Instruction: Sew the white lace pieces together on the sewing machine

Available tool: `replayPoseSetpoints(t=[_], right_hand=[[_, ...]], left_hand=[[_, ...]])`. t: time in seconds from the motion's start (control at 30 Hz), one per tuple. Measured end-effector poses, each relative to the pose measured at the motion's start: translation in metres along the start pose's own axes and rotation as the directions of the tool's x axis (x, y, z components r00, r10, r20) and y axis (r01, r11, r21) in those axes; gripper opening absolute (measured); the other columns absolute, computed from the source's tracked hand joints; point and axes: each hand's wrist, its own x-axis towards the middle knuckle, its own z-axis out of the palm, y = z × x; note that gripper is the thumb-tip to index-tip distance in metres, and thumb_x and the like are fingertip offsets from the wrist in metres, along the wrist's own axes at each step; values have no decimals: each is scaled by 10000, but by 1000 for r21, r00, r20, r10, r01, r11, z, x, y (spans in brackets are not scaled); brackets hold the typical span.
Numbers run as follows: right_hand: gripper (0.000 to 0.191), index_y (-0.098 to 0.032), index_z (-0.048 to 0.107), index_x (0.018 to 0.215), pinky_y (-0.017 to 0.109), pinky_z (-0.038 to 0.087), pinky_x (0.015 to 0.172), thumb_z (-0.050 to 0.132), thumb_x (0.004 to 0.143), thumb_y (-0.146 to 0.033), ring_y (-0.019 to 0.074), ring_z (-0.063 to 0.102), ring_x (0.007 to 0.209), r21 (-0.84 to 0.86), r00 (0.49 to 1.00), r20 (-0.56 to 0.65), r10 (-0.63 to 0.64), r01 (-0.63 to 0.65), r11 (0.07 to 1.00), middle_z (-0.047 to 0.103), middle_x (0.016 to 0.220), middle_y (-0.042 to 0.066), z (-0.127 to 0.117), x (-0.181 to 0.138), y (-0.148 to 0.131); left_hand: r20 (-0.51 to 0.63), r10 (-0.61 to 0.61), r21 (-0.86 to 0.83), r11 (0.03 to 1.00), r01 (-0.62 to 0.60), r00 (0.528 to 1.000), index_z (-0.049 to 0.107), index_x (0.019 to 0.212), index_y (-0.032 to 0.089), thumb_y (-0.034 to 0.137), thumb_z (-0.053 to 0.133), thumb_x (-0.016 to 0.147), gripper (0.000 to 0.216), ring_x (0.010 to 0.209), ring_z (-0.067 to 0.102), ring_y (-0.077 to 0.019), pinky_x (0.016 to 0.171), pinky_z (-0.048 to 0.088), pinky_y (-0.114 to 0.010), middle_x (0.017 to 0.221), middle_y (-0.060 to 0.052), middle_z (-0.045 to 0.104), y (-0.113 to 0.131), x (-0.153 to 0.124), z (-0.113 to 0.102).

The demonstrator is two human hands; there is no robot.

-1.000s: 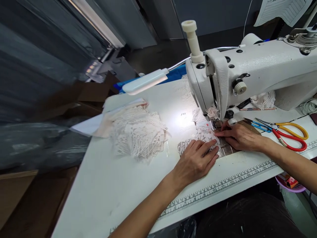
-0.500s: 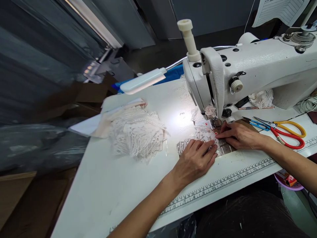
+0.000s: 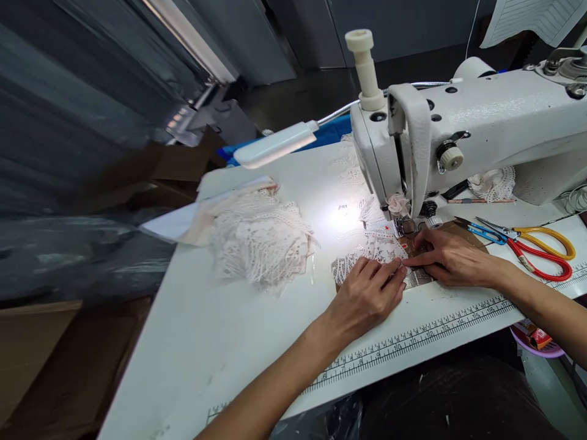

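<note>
Under the needle area of a white sewing machine (image 3: 481, 122) lies a white lace piece (image 3: 383, 243) with small red marks. My left hand (image 3: 369, 290) rests on its near edge, palm down, fingers stretched out and lying flat. From the right, my right hand (image 3: 452, 260) reaches in beside the presser foot (image 3: 404, 227). Its fingers are bent and its fingertips close on the lace's right edge, near my left fingertips. Beneath the lace and the right hand shows a brown and metallic plate (image 3: 419, 278). The right hand's underside is hidden.
A heap of white lace (image 3: 263, 238) lies left on the white table (image 3: 220, 342). Scissors with red and yellow handles (image 3: 545, 247) and blue-handled snips (image 3: 486, 232) lie right of my right hand. A lamp (image 3: 275, 145) hangs over the table. A printed ruler (image 3: 413, 342) lines the front edge.
The whole view has shifted, so things appear slightly further right. My right fingers have moved a little along the lace's right edge, closer to my left fingertips. My left hand stays flat.
</note>
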Motion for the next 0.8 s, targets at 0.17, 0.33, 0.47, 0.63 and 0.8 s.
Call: replayPoseSetpoints(t=[0.17,0.33,0.47,0.63,0.8], right_hand=[[334,-235,701,1185,366,507,838,496,932,-161,214,562,975,-121,999,25,-44,47,992,594,1065,115,1,0,-2],[315,-230,691,1173,373,509,819,486,943,-167,213,562,945,-164,997,13,-81,82,983,599,1038,114,3,0,-1],[292,-227,696,1151,363,514,813,512,931,-173,206,563,945,-148,996,-8,-87,85,985,598,1023,103,4,0,0],[294,-223,698,1150,362,519,806,504,934,-178,208,570,948,-152,996,-16,-85,81,985,605,1041,105,5,-1,1],[311,-235,686,1175,367,512,805,478,948,-186,206,562,938,-180,996,4,-86,85,980,604,1028,102,5,-1,1]], left_hand=[[-60,-58,-76,996,54,996,649,933,151,150,604,893,60,752,626,-180,647,492,-329,949,-78,734,-12,8,-6],[-14,60,94,994,-58,998,628,1028,116,198,556,925,150,767,617,-214,636,476,-357,994,-121,722,-22,13,4],[37,20,67,997,-23,999,595,1100,86,262,508,954,244,820,615,-247,653,490,-375,1070,-178,696,-22,6,15],[30,-25,29,999,24,999,576,1117,85,261,513,952,249,847,614,-251,679,499,-375,1098,-179,688,-22,0,18],[40,-61,-9,998,61,997,564,1174,109,259,495,955,274,860,606,-256,708,477,-401,1154,-174,680,-21,-2,18]])
